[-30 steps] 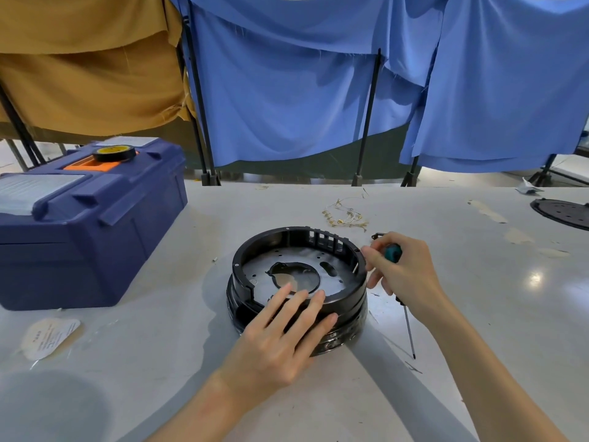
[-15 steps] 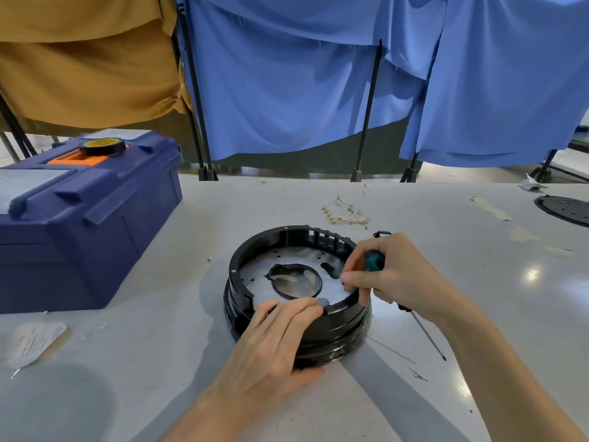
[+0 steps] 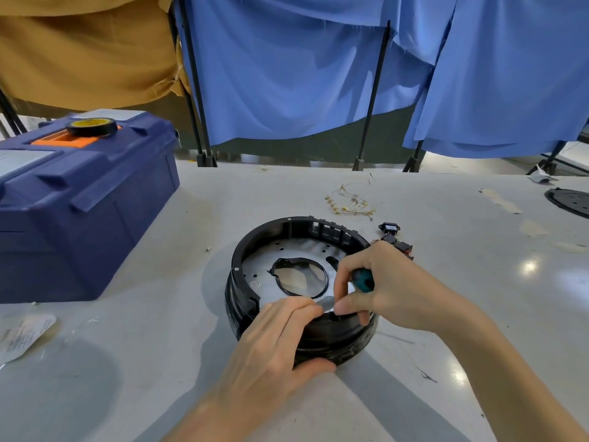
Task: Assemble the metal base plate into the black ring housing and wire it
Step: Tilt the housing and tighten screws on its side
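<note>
Nearest the camera, the left hand (image 3: 274, 342) is laid over the near rim of the black ring housing (image 3: 236, 282). Its fingers are curled over the top edge and its thumb is pressed against the outer wall, so the housing is gripped. The housing is set on the table (image 3: 159, 346), and the metal base plate (image 3: 255, 269) is seated flat inside it. The right hand (image 3: 392, 288) is closed round a teal-handled screwdriver (image 3: 363, 279), with its thumb and forefinger brought to the same near rim. To the left, a paper label (image 3: 25, 333) is seen. Just beyond the housing a black connector (image 3: 396, 240) is found, then a tangle of gold wires (image 3: 349, 202). Farther left, a blue toolbox (image 3: 95, 218) is topped by a tape roll (image 3: 92, 127). Blue cloth (image 3: 287, 74) is hung behind.
</note>
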Demonstrator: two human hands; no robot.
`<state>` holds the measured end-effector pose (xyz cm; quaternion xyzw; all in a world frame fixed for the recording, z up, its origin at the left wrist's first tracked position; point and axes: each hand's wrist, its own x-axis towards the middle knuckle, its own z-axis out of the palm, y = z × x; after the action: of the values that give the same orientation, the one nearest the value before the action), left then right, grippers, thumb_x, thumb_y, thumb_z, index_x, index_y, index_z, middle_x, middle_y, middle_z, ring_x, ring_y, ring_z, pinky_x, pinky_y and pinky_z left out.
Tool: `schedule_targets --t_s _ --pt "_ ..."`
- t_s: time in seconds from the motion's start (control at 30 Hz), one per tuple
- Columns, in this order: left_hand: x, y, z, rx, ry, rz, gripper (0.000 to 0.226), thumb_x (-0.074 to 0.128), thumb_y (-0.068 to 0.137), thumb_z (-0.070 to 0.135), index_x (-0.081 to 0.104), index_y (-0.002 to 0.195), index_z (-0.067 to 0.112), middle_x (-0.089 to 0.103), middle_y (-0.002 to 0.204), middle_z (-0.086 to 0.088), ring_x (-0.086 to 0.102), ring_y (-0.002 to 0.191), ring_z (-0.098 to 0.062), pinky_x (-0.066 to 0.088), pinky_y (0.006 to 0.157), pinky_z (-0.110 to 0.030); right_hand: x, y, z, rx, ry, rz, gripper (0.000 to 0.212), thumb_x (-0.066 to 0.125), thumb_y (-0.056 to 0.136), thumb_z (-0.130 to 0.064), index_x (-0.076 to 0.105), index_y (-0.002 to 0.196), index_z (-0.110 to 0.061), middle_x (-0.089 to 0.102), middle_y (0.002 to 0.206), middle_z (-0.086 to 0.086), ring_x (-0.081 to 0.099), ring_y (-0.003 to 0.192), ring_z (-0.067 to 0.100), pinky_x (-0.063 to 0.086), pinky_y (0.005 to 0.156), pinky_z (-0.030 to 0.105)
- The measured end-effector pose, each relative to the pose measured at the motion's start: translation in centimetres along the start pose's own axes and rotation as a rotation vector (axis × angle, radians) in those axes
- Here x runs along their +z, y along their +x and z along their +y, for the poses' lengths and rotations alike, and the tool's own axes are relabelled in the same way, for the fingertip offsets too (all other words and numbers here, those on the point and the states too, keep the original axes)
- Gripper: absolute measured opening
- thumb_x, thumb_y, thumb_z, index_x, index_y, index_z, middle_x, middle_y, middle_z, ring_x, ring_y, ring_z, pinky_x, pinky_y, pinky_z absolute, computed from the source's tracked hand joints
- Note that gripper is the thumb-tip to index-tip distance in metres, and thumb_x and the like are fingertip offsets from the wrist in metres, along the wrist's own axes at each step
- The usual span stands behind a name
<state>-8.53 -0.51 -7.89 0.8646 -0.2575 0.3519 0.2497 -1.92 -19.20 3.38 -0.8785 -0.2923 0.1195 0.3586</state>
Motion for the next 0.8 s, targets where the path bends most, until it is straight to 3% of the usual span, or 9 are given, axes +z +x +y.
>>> schedule_targets --t_s 0.17,0.33,0.43,0.6,0.8 --pt "0.1 -0.1 0.0 0.009 0.004 0.014 0.051 0.073 0.08 0.045 0.061 0.114 0.009 0.063 0.115 -0.002 0.056 0.105 -0.014 0.039 0.095 -0.018 0.5 0.3 -0.6 0.0 -0.124 -0.031 0.025 0.085 0.074 -0.018 0.064 0.064 -0.024 0.068 0.067 0.014 0.061 0.046 0.017 0.044 0.048 0.016" --pt "0.1 -0.2 0.1 0.018 0.004 0.031 0.051 0.073 0.08 0.044 0.058 0.115 0.01 0.063 0.114 -0.003 0.056 0.105 -0.014 0.039 0.095 -0.018 0.9 0.4 -0.8 0.019 -0.123 -0.044 0.024 0.084 0.075 -0.014 0.064 0.064 -0.021 0.067 0.071 0.019 0.06 0.045 0.022 0.046 0.046 0.021" --pt "0.1 -0.2 0.1 0.002 -0.007 0.029 0.049 0.073 0.079 0.042 0.061 0.114 0.009 0.062 0.114 -0.001 0.056 0.103 -0.015 0.041 0.091 -0.021 1.2 0.0 -0.7 0.029 -0.119 -0.001 0.029 0.085 0.074 -0.012 0.062 0.06 -0.025 0.066 0.071 0.014 0.057 0.044 0.016 0.046 0.047 0.021" --pt "0.1 -0.1 0.3 0.002 -0.01 0.026 0.048 0.073 0.08 0.042 0.059 0.114 0.011 0.063 0.113 -0.001 0.057 0.102 -0.015 0.04 0.09 -0.02 1.5 -0.2 -0.5 0.067 -0.05 0.074 0.031 0.089 0.068 -0.016 0.063 0.055 -0.025 0.056 0.049 -0.004 0.052 0.036 0.012 0.038 0.042 0.017" --pt "0.0 -0.1 0.3 -0.008 -0.022 0.019 0.05 0.074 0.08 0.043 0.061 0.115 0.011 0.062 0.114 0.0 0.058 0.102 -0.014 0.041 0.091 -0.021 1.5 -1.0 -0.3 0.013 0.031 0.088 0.027 0.089 0.069 -0.018 0.064 0.061 -0.02 0.055 0.052 -0.012 0.054 0.037 0.011 0.039 0.043 0.018"
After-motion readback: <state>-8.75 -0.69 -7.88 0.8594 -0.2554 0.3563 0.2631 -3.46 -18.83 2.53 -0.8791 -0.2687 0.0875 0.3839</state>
